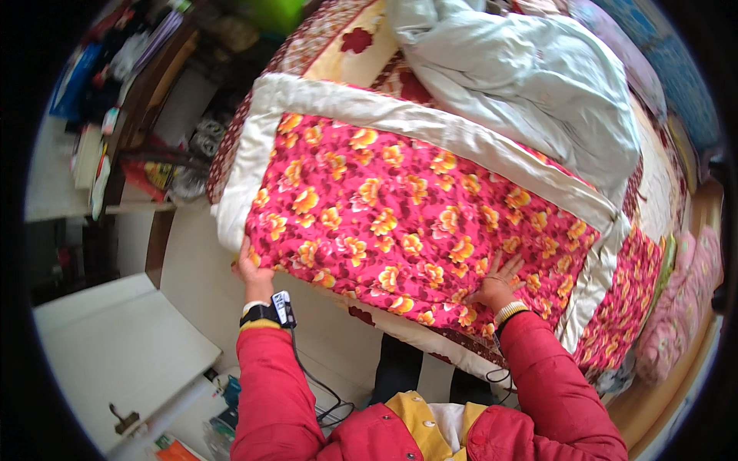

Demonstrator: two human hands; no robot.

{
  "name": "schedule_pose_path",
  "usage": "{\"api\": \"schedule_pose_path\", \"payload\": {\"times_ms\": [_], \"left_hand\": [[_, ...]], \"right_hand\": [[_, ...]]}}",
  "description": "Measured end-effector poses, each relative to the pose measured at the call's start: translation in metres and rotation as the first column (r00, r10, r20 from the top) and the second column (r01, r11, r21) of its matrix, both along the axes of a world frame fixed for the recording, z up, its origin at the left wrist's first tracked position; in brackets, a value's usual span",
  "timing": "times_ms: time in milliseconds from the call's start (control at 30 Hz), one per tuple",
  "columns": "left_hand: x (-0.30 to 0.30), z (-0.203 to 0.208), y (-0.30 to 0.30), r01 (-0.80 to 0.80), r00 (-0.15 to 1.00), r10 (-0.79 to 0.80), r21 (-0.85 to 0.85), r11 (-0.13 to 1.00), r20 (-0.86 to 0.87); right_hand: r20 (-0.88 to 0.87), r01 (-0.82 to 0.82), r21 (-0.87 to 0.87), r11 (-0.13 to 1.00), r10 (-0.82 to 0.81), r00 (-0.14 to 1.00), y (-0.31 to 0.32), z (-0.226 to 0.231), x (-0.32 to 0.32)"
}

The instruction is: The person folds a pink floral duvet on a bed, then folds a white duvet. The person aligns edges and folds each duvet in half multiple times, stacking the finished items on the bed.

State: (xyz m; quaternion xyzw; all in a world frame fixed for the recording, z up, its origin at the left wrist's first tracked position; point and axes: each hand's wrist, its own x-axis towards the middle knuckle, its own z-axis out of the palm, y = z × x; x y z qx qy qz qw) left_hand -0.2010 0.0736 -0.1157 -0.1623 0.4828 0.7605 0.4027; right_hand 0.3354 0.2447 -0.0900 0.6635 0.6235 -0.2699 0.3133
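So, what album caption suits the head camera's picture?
A floral quilt on a bed: left hand at its edge, right hand spread on top.

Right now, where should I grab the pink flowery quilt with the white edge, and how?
I'd pinch the quilt at its near left corner, coming from the near side: the white border looks puffy there, close to the left hand.

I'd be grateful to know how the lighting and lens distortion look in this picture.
In the head view, light falls softly, leaving the floral quilt readable and gentle shadows in the crumpled pale duvet; in the head view, the fisheye blackens the corners and curves the wooden rail at right; in the head view, the far left is partly dim.
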Motion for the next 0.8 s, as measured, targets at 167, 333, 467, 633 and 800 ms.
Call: {"api": "schedule_pose_path", "payload": {"times_ms": [167,333,467,633,800], "left_hand": [[0.015,0.077,0.038,0.313,0.938,-0.282,0.144,0.939,-0.201],[0.098,0.181,0.098,0.606,0.683,-0.515,0.008,0.795,-0.518],[0.234,0.227,0.12,0.842,-0.06,-0.663,-0.395,0.368,-0.747],[0.425,0.181,0.118,0.649,-0.753,-0.224,-0.755,-0.094,-0.619],[0.501,0.106,0.073,0.417,-0.895,-0.254,-0.89,-0.184,-0.367]], "right_hand": [[-0.111,-0.006,-0.014,1.0,0.004,0.994,0.002,0.007,0.014],[-0.325,-0.028,-0.079,0.996,0.0,0.946,0.005,0.01,0.046],[-0.711,0.042,-0.221,0.974,-0.191,0.677,0.014,0.02,0.096],[-0.218,-0.175,-0.883,0.435,-0.712,-0.667,-0.007,0.041,0.163],[-0.515,0.311,-0.855,0.416,-0.606,-0.606,-0.035,0.031,0.216]]}}
